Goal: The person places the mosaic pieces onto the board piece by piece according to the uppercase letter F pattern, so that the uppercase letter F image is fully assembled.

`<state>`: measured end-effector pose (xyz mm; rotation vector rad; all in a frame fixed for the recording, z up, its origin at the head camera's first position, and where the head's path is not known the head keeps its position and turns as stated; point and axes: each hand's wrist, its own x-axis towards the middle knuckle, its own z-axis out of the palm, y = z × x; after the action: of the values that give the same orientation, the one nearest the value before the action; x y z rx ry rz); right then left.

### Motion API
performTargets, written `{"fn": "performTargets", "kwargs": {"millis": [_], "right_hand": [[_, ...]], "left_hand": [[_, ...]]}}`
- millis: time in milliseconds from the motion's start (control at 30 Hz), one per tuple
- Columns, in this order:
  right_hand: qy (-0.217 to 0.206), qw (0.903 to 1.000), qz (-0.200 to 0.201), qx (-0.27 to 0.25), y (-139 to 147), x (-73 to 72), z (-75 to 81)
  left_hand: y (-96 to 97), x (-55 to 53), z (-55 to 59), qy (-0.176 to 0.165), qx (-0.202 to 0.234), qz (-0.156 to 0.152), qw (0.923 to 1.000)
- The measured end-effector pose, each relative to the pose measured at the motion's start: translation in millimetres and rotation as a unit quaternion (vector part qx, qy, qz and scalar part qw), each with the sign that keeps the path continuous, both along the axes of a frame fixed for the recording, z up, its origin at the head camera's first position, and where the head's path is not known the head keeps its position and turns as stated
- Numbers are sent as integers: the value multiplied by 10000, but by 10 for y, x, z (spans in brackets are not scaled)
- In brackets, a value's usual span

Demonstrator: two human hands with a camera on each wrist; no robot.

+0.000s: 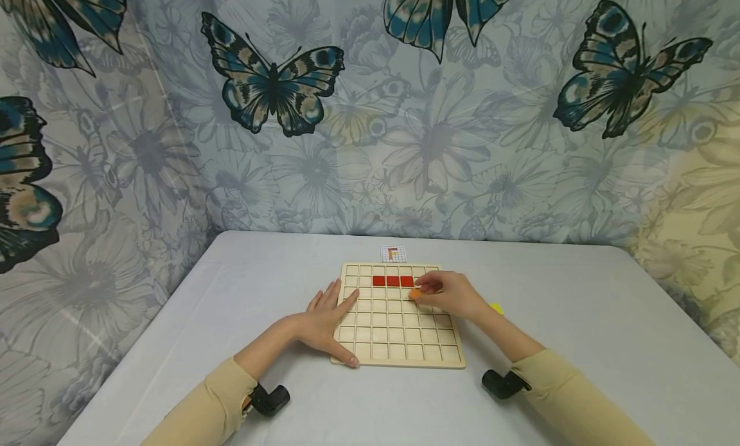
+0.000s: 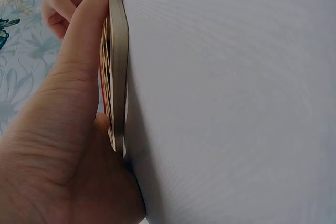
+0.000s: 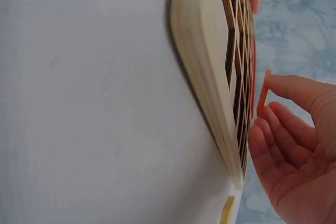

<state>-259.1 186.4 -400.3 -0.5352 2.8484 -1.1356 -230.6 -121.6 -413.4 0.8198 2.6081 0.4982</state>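
Note:
A wooden grid board (image 1: 397, 353) lies on the table, with three red square tiles (image 1: 393, 281) side by side in a row near its far edge. My left hand (image 1: 325, 322) rests on the board's left side, fingers spread and straight, the thumb at the near left corner. Between thumb and fingertips my right hand (image 1: 453, 295) pinches an orange tile (image 1: 415, 294), close over the board just below the right end of the red row. In the right wrist view that orange tile (image 3: 264, 93) is seen edge-on beside the grid.
Behind the board lies a small pattern card (image 1: 394, 254) with a coloured grid figure. A yellow tile (image 1: 496, 308) sits on the white table (image 1: 277, 259) right of the board, partly behind the right forearm. A butterfly-print cloth (image 1: 433, 176) hangs behind the table.

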Motion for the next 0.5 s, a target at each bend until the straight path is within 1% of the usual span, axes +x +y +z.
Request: {"fn": "performTargets", "kwargs": {"millis": [300,500], "right_hand": [[-35,9997,216,-91,-152,4,8],[47,9994,327,-112,-255,-22,-8]], "left_hand": [[0,9,13,-36,28,16,10000],[0,3,6,-16,24,21,10000]]}}
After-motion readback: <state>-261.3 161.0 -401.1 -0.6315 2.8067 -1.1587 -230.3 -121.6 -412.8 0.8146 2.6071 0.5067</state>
